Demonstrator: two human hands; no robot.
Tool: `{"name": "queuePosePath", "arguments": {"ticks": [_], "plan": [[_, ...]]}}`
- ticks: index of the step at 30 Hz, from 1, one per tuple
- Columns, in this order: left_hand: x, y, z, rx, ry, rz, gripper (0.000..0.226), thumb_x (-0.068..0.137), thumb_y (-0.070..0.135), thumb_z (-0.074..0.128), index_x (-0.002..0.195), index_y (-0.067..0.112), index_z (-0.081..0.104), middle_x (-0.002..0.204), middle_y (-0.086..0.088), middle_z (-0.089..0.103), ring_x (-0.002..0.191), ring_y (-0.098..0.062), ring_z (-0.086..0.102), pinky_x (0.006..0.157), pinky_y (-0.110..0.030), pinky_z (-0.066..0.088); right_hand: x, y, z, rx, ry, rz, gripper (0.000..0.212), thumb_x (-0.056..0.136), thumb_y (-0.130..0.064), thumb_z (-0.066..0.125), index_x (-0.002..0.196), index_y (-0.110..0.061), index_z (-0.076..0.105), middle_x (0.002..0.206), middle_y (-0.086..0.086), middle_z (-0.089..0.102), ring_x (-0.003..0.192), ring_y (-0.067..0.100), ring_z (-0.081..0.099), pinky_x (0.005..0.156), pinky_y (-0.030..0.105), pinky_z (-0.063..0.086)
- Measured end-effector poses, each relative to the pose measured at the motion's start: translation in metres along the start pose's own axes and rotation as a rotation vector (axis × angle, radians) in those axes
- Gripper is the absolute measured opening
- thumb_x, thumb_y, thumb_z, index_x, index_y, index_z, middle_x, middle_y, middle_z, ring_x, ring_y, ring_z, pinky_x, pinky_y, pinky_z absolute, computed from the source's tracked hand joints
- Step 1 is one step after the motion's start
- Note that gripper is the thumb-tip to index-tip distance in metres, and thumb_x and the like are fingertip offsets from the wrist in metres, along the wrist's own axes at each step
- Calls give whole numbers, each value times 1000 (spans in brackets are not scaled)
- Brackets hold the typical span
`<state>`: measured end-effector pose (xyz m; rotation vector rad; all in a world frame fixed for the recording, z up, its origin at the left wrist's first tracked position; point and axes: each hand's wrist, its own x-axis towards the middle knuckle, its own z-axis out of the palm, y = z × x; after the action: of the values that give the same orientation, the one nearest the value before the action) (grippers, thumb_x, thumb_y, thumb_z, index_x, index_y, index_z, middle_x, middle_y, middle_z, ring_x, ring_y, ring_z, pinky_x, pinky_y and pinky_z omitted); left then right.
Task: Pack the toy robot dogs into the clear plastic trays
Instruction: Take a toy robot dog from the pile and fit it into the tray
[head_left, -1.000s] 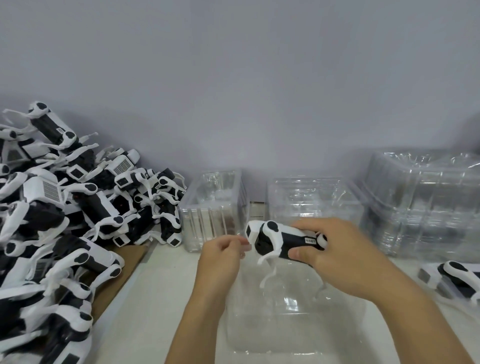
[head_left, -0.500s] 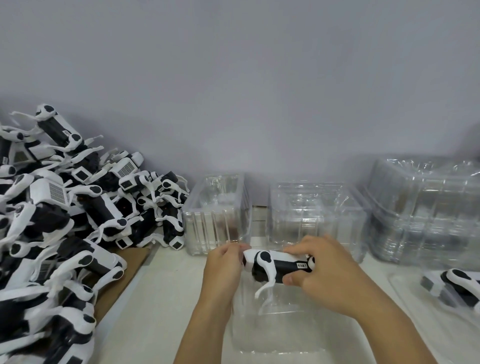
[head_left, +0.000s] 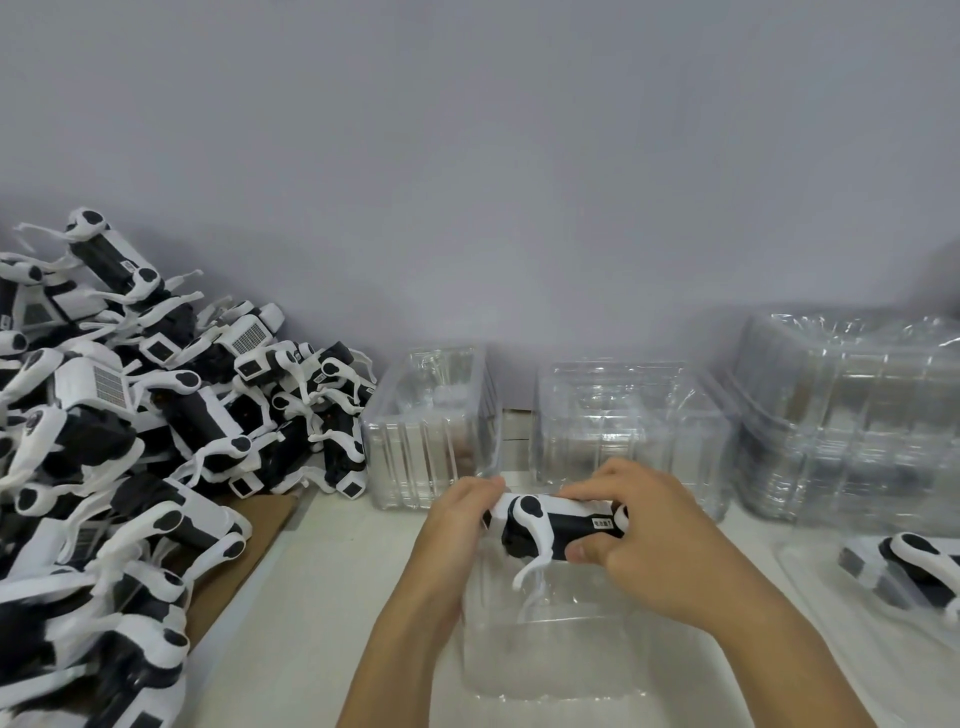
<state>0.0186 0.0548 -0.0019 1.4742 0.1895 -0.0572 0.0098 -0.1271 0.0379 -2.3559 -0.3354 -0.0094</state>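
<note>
Dozens of black-and-white toy robot dogs (head_left: 130, 441) lie heaped at the left of the white table (head_left: 322, 597). Stacks of clear trays (head_left: 852, 415) stand along the wall. An open tray (head_left: 571, 660) sits in front, just under the dog (head_left: 556, 525) held between both hands: right hand (head_left: 660, 540) fingers (head_left: 587, 491) curled round its body, left hand (head_left: 457, 525) gripping its end.

- The packed toy dog (head_left: 914, 569) at right is cut off by the frame edge.
- The pile of dogs (head_left: 104, 467) runs past the left edge.
- The right hand (head_left: 649, 540) hides the held dog's (head_left: 550, 525) rear.
</note>
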Motion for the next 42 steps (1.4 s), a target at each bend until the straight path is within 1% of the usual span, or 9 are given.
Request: {"name": "queuePosePath", "arguments": {"ticks": [4,10,18,21,25,27,30,35,42], "plan": [[-1,2,1,18,4,25,22,72,50,61,70,29,66,86,3,64,87,-20,61,85,-38,47,0,0,0,-7,1,-9,32,77,-25,83,97,-46,71,99,-16,57,98,10,52,97,39,41],[2,2,-1,68,-13,89,29,73,47,61,83,21,68,90,4,67,93,-19,62,94,-43,49,0,-3,-1,16,9,-30,40,75,-23,84,82,-56,63,98,-15,58,96,7,53,99,40,39],[4,4,0,-7,-13,114,25,75,38,61,89,22,74,95,-5,71,93,-24,66,89,-43,48,1,-3,4,7,51,-67,55,77,-23,83,71,-70,56,96,-16,58,93,2,51,99,42,39],[5,4,-1,-28,-2,110,18,84,28,59,91,21,75,102,-13,71,96,-28,66,86,-42,49,2,-1,5,0,47,-78,45,79,-22,80,74,-61,58,97,-16,57,95,3,51,100,43,39],[4,3,1,-79,30,74,26,71,30,61,90,20,76,111,-19,70,98,-32,65,85,-43,49,4,3,7,-31,41,-81,31,84,-23,75,102,-47,67,101,-17,55,101,4,47,103,39,34],[3,2,1,-99,44,70,22,76,26,62,91,19,77,113,-20,69,101,-34,66,87,-45,50,5,5,9,-56,45,-80,32,86,-23,74,109,-44,66,103,-17,54,104,4,46,104,35,31],[4,0,-1,-101,55,69,21,89,13,56,93,18,77,108,-19,71,94,-32,68,82,-43,51,6,7,13,-88,63,-75,33,87,-24,73,112,-43,65,103,-17,53,104,4,44,100,30,25],[3,3,-1,-99,31,58,22,89,10,55,88,21,75,83,-7,67,75,-22,62,67,-36,49,9,10,17,-136,103,-60,36,83,-29,75,114,-44,65,99,-20,52,103,5,43,90,26,20],[1,5,-1,-131,-68,67,28,75,24,62,100,20,74,94,-12,65,87,-28,62,75,-41,49,11,11,20,-156,135,-78,37,79,-30,78,111,-45,67,94,-18,54,96,3,44,87,28,21]]}}
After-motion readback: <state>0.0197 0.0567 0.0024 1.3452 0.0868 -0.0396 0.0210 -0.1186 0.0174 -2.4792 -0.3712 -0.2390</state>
